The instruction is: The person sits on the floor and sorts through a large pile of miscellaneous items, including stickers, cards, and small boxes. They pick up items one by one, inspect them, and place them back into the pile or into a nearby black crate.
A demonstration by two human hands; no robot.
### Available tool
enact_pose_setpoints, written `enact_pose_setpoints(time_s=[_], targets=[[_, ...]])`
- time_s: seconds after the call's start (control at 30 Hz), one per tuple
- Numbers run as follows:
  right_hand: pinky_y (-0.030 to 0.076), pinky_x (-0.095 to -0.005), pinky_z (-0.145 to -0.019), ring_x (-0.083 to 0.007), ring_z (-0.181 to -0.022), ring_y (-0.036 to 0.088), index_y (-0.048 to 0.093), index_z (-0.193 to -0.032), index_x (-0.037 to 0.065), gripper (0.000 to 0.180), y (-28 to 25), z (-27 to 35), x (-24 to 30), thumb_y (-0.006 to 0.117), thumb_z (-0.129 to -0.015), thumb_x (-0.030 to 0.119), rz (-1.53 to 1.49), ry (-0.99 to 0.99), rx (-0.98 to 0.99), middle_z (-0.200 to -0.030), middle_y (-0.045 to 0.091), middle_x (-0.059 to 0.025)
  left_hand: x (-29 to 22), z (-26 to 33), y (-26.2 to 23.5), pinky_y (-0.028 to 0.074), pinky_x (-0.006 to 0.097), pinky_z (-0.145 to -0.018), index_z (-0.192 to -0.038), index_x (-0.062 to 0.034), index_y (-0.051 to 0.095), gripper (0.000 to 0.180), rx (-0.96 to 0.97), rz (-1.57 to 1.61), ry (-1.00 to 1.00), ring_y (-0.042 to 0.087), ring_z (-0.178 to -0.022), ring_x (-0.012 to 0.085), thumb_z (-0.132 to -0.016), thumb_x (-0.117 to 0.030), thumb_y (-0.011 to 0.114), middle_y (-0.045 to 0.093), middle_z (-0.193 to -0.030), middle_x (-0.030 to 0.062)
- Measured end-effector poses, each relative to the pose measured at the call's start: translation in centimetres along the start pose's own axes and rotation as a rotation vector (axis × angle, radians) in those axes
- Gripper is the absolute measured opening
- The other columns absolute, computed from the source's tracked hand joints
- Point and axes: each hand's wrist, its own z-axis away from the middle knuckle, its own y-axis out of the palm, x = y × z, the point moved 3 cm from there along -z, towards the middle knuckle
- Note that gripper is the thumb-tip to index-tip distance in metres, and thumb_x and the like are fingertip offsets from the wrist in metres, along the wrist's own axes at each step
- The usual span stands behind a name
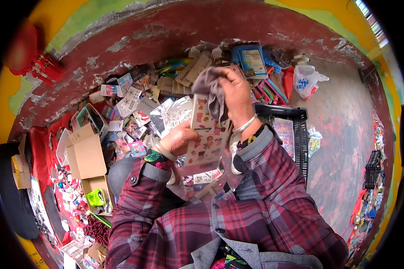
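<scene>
My left hand (180,139) is closed on the left edge of a flat pale sheet (208,140) covered with small colourful figures, like a sticker sheet. It is held up in front of my body, above the floor. My right hand (238,96) pinches a bunched grey-brown cloth (206,83). Folds of the cloth hang over the top and upper right of the sheet, hiding that corner. Under the sheet, near my feet, lie some small printed packets (203,177).
A heap of cards and packets (134,101) lies along the red wall. To my left stands an open cardboard box (86,154); to my right, a black plastic crate (300,134). A white plastic bag (306,80) sits beyond the crate, and a red lantern (24,49) hangs at far left.
</scene>
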Motion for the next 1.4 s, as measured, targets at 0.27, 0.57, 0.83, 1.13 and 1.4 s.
enact_pose_setpoints(time_s=[0.27,0.57,0.83,1.13,1.4], targets=[[0.049,-0.0286,-0.078,-0.0163,-0.085,0.06,0.055,-0.106,0.001,0.021,-2.8,-1.8,1.2,0.046,-0.089,0.01,-0.501,0.081,-0.135,-0.098,0.06,-0.0068,-0.2,-0.2,-1.4,0.045,0.044,-0.09,-0.126,0.0022,0.043,0.047,0.038,0.21,0.116,0.056,-0.104,0.0303,-0.08,-0.002,0.048,0.052,-0.12,0.0193],[0.045,-0.0295,-0.087,-0.021,-0.096,0.058,0.059,-0.105,0.002,0.031,3.3,2.0,-1.2,0.052,-0.075,-0.005,0.421,-0.333,0.287,-0.102,0.061,-0.0099,-1.3,-0.9,-1.2,0.042,0.046,-0.093,-0.132,-0.0119,0.037,0.058,0.077,0.424,0.343,0.051,-0.111,0.0275,-0.092,-0.054,0.035,0.05,-0.124,0.0117],[0.042,-0.0327,-0.089,-0.0252,-0.098,0.056,0.063,-0.091,0.004,0.032,6.1,6.2,-1.3,0.046,-0.067,-0.009,0.519,-0.486,0.599,-0.099,0.061,-0.0089,-4.5,0.8,-2.6,0.043,0.044,-0.094,-0.13,-0.0019,0.039,0.064,0.006,0.499,0.627,0.052,-0.11,0.0317,-0.093,-0.054,0.032,0.051,-0.123,0.018],[0.048,-0.0344,-0.076,-0.0247,-0.082,0.06,0.066,-0.08,0.002,0.021,4.5,6.1,-1.8,0.05,-0.066,0.0,0.969,-0.03,1.006,-0.086,0.064,-0.0092,-8.0,4.1,-6.0,0.029,0.048,-0.104,-0.132,-0.0023,0.038,0.056,0.147,0.598,0.965,0.042,-0.121,0.0318,-0.096,-0.045,0.032,0.044,-0.132,0.0158],[0.043,-0.0263,-0.081,-0.0153,-0.098,0.055,0.046,-0.127,0.002,0.059,0.7,3.9,-1.6,0.065,-0.082,0.036,0.192,0.672,0.874,-0.11,0.059,-0.0092,-9.2,5.9,-6.8,0.027,0.048,-0.105,-0.135,-0.0052,0.034,0.058,0.216,0.596,1.1,0.038,-0.124,0.0315,-0.095,-0.047,0.031,0.039,-0.137,0.0139]])
